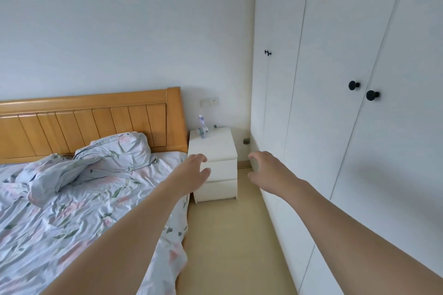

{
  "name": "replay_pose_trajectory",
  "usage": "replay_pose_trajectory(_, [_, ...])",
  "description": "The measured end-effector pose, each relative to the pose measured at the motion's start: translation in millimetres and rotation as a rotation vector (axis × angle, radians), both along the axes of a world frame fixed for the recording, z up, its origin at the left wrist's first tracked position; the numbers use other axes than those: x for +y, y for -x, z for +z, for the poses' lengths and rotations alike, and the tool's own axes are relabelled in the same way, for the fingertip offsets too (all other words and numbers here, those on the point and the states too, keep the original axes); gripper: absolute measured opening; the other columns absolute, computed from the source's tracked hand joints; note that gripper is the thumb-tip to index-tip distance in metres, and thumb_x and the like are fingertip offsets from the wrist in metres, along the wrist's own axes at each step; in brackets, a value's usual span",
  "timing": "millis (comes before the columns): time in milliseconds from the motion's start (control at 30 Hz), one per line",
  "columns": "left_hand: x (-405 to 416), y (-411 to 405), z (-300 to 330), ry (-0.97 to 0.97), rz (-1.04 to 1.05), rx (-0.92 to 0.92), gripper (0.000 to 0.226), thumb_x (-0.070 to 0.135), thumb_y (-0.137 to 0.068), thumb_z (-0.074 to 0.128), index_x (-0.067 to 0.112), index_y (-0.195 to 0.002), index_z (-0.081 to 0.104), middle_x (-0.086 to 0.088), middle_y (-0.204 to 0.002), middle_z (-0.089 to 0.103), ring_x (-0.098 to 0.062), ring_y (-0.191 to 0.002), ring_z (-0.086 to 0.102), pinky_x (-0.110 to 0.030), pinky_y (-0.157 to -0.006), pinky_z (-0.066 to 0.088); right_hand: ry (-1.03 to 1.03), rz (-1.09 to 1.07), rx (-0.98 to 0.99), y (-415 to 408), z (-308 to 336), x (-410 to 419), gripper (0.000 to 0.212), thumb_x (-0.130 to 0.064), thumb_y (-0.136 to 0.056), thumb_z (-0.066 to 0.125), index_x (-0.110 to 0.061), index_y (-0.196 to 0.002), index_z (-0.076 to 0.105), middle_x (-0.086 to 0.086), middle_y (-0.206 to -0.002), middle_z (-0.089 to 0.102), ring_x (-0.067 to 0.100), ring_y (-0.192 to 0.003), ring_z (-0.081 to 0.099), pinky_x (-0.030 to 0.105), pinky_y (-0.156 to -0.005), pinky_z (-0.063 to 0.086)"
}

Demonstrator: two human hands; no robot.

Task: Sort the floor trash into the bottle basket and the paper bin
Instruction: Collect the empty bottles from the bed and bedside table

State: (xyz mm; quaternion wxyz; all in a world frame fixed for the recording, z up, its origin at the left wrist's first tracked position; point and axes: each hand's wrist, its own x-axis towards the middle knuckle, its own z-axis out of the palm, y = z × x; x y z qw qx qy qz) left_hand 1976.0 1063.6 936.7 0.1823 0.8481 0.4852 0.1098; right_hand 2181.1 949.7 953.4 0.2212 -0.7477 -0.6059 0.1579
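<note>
Both hands reach forward empty, the left hand (194,172) and the right hand (268,175) with fingers spread and gripping nothing. No floor trash, bottle basket or paper bin is in view; the strip of floor (223,242) between the bed (72,211) and the wardrobe (347,151) lies bare. A small bottle (202,127) stands on the nightstand (213,165). This looks like the searching step; next comes finding trash elsewhere.

Soft, even daylight; faint shadow on the wardrobe (359,127); wide-angle bending at the edges; slightly soft focus.
</note>
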Motion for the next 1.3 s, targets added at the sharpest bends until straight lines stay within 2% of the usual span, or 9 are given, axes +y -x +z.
replay_pose_trajectory(267, [155.8, -51.9, 37.7, -0.036, 0.098, -0.001, 0.046, 0.033, -0.101, 0.045, 0.015, -0.143, 0.042, -0.001, -0.147, 0.043, -0.019, -0.129, 0.046, -0.028, -0.099, 0.037, 0.003, 0.086, 0.000, -75.0, 17.8, 180.8, 0.055, -0.022, -0.091, 0.052, -0.021, -0.143, 0.037, -0.002, -0.147, 0.036, 0.019, -0.127, 0.044, 0.035, -0.103, 0.040])
replay_pose_trajectory(400, [233.3, -64.5, 23.9, 0.003, 0.147, -0.008, 0.044, 0.033, -0.101, 0.045, 0.016, -0.141, 0.043, -0.003, -0.147, 0.043, -0.019, -0.124, 0.049, -0.026, -0.091, 0.038, 0.045, 0.154, 0.006, -86.7, 2.1, 267.9, 0.053, -0.024, -0.092, 0.052, -0.022, -0.143, 0.036, -0.005, -0.147, 0.036, 0.016, -0.124, 0.046, 0.032, -0.099, 0.042])
replay_pose_trajectory(533, [321.9, -71.5, -2.4, 0.065, 0.159, 0.009, 0.045, 0.033, -0.101, 0.046, 0.016, -0.142, 0.042, -0.004, -0.146, 0.044, -0.019, -0.124, 0.050, -0.028, -0.096, 0.041, 0.093, 0.170, 0.000, -98.3, -21.8, 363.4, 0.052, -0.025, -0.092, 0.051, -0.024, -0.142, 0.037, -0.004, -0.145, 0.037, 0.016, -0.123, 0.046, 0.033, -0.098, 0.042])
replay_pose_trajectory(667, [434.6, -71.2, -23.6, 0.110, 0.197, -0.046, 0.043, 0.032, -0.099, 0.046, 0.015, -0.139, 0.045, -0.003, -0.141, 0.048, -0.014, -0.112, 0.051, -0.024, -0.086, 0.040, 0.123, 0.163, -0.012, -109.0, -40.6, 473.0, 0.052, -0.025, -0.091, 0.052, -0.023, -0.141, 0.037, -0.004, -0.144, 0.038, 0.017, -0.124, 0.046, 0.034, -0.099, 0.042])
replay_pose_trajectory(767, [525.2, -69.3, -25.0, 0.131, 0.205, -0.048, 0.045, 0.032, -0.100, 0.046, 0.015, -0.141, 0.044, -0.002, -0.143, 0.047, -0.015, -0.119, 0.049, -0.023, -0.088, 0.037, 0.145, 0.148, -0.020, -117.9, -39.9, 560.2, 0.052, -0.025, -0.091, 0.053, -0.022, -0.141, 0.038, -0.002, -0.143, 0.040, 0.017, -0.124, 0.046, 0.033, -0.100, 0.041])
replay_pose_trajectory(933, [661.6, -77.3, -15.1, 0.130, 0.244, -0.062, 0.047, 0.034, -0.100, 0.046, 0.016, -0.143, 0.041, -0.002, -0.146, 0.046, -0.020, -0.128, 0.047, -0.030, -0.097, 0.040, 0.120, 0.126, -0.008, -134.0, -33.3, 686.2, 0.053, -0.021, -0.090, 0.054, -0.020, -0.141, 0.040, 0.000, -0.143, 0.042, 0.018, -0.128, 0.044, 0.031, -0.101, 0.039])
replay_pose_trajectory(1000, [700.1, -89.4, -16.9, 0.144, 0.233, -0.072, 0.046, 0.035, -0.101, 0.046, 0.016, -0.143, 0.041, -0.001, -0.145, 0.046, -0.020, -0.126, 0.049, -0.029, -0.094, 0.042, 0.130, 0.123, -0.002, -143.4, -37.6, 725.2, 0.052, -0.021, -0.090, 0.054, -0.021, -0.140, 0.041, 0.000, -0.141, 0.043, 0.018, -0.124, 0.046, 0.032, -0.099, 0.041])
replay_pose_trajectory(1200, [818.6, -150.5, -62.7, 0.221, 0.182, -0.046, 0.041, 0.032, -0.099, 0.047, 0.017, -0.137, 0.046, -0.001, -0.136, 0.051, -0.016, -0.105, 0.056, -0.027, -0.083, 0.045, 0.231, 0.088, 0.015, -194.7, -89.4, 856.7, 0.052, -0.022, -0.089, 0.053, -0.022, -0.140, 0.040, 0.000, -0.140, 0.044, 0.019, -0.121, 0.048, 0.033, -0.098, 0.042])
replay_pose_trajectory(1300, [882.2, -186.2, -104.5, 0.305, 0.200, -0.025, 0.047, 0.033, -0.097, 0.049, 0.018, -0.141, 0.042, -0.001, -0.141, 0.047, -0.017, -0.112, 0.053, -0.025, -0.088, 0.039, 0.299, 0.085, 0.044, -226.7, -131.3, 930.6, 0.053, -0.022, -0.089, 0.052, -0.022, -0.141, 0.040, -0.001, -0.142, 0.044, 0.020, -0.124, 0.047, 0.034, -0.101, 0.041])
